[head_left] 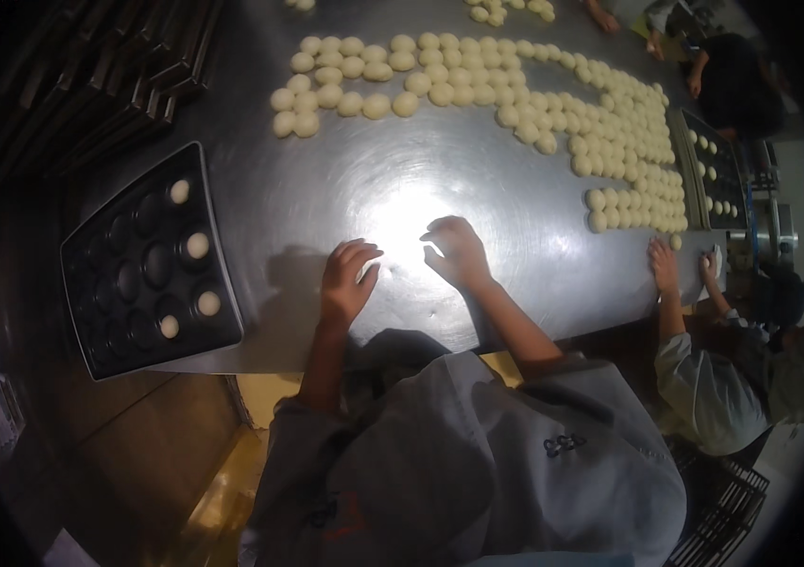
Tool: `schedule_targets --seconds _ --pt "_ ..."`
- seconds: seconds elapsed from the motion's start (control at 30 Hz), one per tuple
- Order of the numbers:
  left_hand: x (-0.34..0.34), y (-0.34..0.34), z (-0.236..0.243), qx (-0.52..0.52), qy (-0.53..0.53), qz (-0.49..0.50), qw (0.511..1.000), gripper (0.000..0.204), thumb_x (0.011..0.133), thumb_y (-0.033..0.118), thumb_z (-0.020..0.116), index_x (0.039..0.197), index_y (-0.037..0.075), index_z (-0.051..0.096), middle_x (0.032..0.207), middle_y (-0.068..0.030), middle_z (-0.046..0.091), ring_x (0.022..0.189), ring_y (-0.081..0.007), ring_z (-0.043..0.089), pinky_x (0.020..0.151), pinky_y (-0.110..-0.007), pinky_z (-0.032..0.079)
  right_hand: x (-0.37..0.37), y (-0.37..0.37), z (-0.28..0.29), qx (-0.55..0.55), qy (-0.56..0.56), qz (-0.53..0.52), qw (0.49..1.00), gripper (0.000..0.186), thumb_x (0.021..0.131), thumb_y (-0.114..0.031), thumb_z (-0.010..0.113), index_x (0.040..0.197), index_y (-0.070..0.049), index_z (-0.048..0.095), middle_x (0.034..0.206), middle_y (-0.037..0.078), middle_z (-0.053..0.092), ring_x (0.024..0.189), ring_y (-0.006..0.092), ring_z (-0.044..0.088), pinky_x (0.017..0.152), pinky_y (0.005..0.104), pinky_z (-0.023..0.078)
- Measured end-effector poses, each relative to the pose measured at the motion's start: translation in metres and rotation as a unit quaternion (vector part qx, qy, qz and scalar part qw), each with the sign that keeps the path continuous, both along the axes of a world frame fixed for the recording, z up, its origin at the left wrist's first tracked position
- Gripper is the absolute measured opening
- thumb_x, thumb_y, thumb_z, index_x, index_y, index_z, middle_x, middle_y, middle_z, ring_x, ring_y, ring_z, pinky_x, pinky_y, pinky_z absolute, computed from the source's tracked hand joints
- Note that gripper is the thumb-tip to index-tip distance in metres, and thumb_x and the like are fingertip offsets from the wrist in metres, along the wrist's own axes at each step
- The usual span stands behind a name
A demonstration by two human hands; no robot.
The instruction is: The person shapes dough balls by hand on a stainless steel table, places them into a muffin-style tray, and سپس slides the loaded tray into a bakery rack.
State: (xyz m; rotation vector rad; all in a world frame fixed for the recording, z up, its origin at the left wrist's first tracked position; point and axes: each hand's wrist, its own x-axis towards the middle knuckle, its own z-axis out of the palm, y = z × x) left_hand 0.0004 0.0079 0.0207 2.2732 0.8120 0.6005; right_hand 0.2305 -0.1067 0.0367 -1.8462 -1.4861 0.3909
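Note:
My left hand point(349, 279) is held over the steel table point(326, 184), its fingers loosely curved and apart, with no item visible in it. My right hand point(457, 255) is a little to its right, fingers bent with a gap to the thumb, also empty as far as I can see. A bright glare lies on the steel between and behind them. To the left of my left hand is a dark tray with round cups point(156, 269), where several cups hold pale dough balls point(208, 303). Rows of dough balls point(463, 71) cover the back and right of the table.
Stacked dark metal trays point(123, 66) stand at the back left. Another tray with dough balls point(714, 170) sits at the right edge. A co-worker's hands point(664, 269) are at the table's near right; other people point(733, 90) stand beyond. A dark rack point(718, 506) is low at the right.

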Motion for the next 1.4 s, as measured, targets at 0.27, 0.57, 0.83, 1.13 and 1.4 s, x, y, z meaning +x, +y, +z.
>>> schedule_targets --seconds 0.27,0.57,0.83,1.13,1.4 --pt "-0.033 -0.013 0.036 -0.021 0.040 0.034 0.998 0.069 0.080 0.012 0.079 0.143 0.011 0.051 0.135 -0.0114 0.057 0.129 -0.0354 0.049 0.110 -0.043 0.042 0.016 -0.019 0.018 -0.041 0.065 -0.015 0.997 0.070 0.075 -0.011 0.077 0.140 -0.008 0.052 0.120 0.017 0.062 0.115 0.0350 0.059 0.096 0.0416 0.050" --pt "-0.100 0.033 0.062 -0.191 0.112 -0.037 0.974 0.048 0.076 0.010 0.069 0.123 0.008 0.060 0.112 -0.0190 0.064 0.111 -0.0367 0.059 0.094 -0.042 0.048 0.030 0.058 0.049 -0.264 0.239 0.086 0.931 0.032 0.087 -0.010 0.074 0.116 0.001 0.066 0.106 0.010 0.071 0.095 0.0186 0.068 0.085 0.0315 0.054" --pt "-0.338 0.014 0.148 -0.224 -0.048 0.213 0.950 0.050 0.079 0.012 0.073 0.127 0.006 0.058 0.119 -0.0154 0.060 0.116 -0.0329 0.058 0.096 -0.039 0.049 -0.252 0.271 0.096 -0.052 0.161 0.288 0.943 0.041 0.082 -0.014 0.078 0.120 -0.005 0.064 0.117 0.011 0.068 0.109 0.0257 0.066 0.094 0.0378 0.054" --pt "-0.464 0.037 0.155 -0.169 -0.084 0.378 0.906 0.052 0.079 0.002 0.072 0.129 0.005 0.055 0.118 -0.0181 0.056 0.112 -0.0381 0.057 0.098 -0.042 0.047 -0.401 0.417 0.031 0.057 -0.095 0.221 0.969 0.063 0.079 -0.011 0.079 0.136 -0.009 0.053 0.134 0.022 0.050 0.125 0.0439 0.049 0.104 0.0493 0.043" --pt "-0.461 0.131 0.087 -0.093 -0.036 0.381 0.919 0.071 0.079 0.002 0.072 0.144 0.007 0.043 0.130 -0.0191 0.052 0.121 -0.0410 0.054 0.099 -0.046 0.047 -0.423 0.231 0.048 -0.098 0.020 0.229 0.968 0.055 0.085 -0.012 0.072 0.135 -0.004 0.049 0.129 0.021 0.048 0.124 0.0410 0.048 0.107 0.0479 0.041"
